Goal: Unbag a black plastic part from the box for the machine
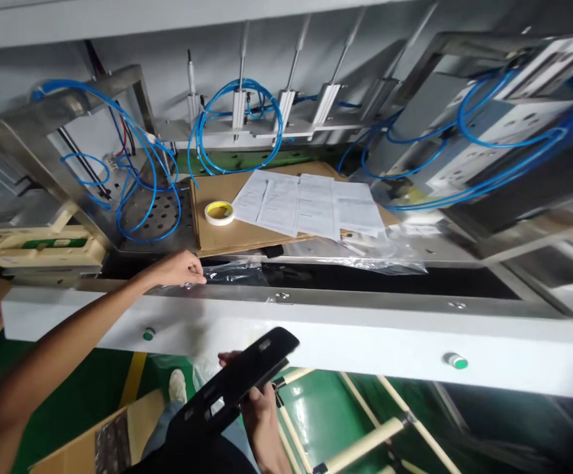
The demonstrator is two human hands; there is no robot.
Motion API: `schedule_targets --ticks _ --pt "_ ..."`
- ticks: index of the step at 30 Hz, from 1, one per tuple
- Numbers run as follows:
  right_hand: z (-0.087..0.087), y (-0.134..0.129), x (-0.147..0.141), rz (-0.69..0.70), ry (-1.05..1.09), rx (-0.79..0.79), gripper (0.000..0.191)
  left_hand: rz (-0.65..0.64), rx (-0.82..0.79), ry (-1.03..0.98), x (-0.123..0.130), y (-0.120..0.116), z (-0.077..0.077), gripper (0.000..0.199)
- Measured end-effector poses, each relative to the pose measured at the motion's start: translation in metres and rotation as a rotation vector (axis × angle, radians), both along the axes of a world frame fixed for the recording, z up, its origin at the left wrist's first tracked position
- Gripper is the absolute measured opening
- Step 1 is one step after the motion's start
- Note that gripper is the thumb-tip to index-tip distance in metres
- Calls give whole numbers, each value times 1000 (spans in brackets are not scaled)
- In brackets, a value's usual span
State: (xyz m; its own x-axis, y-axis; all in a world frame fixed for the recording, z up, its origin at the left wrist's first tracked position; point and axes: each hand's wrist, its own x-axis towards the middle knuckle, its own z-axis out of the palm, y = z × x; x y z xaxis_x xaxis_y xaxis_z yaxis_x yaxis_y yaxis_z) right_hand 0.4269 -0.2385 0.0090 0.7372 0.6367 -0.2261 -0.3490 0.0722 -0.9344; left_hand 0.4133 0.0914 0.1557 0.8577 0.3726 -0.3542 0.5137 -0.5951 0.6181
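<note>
Left hand (180, 268): fingertips pressed together, clear film (237, 271) apparently pinched.
Black part (247, 365): held tilted before the white beam (365, 336).
Right hand (262, 416): fingers curled around the part.
Judged step: film being handled; steady part support called for.

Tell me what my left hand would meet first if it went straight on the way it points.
Most likely the clear plastic film, just beyond the curled fingers of your left hand; they may already touch it, since depth is unclear here.
</note>
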Motion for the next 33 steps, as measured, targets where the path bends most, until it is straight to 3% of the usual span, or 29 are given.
schedule_targets --ticks 4,7,10,13,15,18,20,22,25,29,33 --pt "20 40 1 121 16 55 70 16 257 -22 14 1 -7 23" --pt "12 59 -2 77 39 14 71 24 366 -29 12 -4 -7 30" --pt "-1 66 -6 -17 56 27 74 24 377 -37 5 -5 -3 51" --pt "-2 69 -9 -67 96 68 74 31 372 -80 -3 2 1 68" --pt "4 72 -9 -102 132 81 73 78 402 -151 -8 5 4 64" --pt "15 76 -5 -142 198 74 72 188 557 -380 -23 1 2 35" --pt "21 79 -2 -174 238 50 72 156 669 -552 -38 -11 -8 10" --pt "26 80 1 -208 246 37 70 17 718 -634 -54 -26 -25 13" --pt "28 80 3 -234 215 48 69 -140 710 -570 -70 -43 -61 20" --pt "29 78 7 -238 209 44 74 -144 698 -473 -70 -44 -102 37" --pt "31 82 15 -219 211 31 72 -72 671 -426 -58 -33 -121 44"
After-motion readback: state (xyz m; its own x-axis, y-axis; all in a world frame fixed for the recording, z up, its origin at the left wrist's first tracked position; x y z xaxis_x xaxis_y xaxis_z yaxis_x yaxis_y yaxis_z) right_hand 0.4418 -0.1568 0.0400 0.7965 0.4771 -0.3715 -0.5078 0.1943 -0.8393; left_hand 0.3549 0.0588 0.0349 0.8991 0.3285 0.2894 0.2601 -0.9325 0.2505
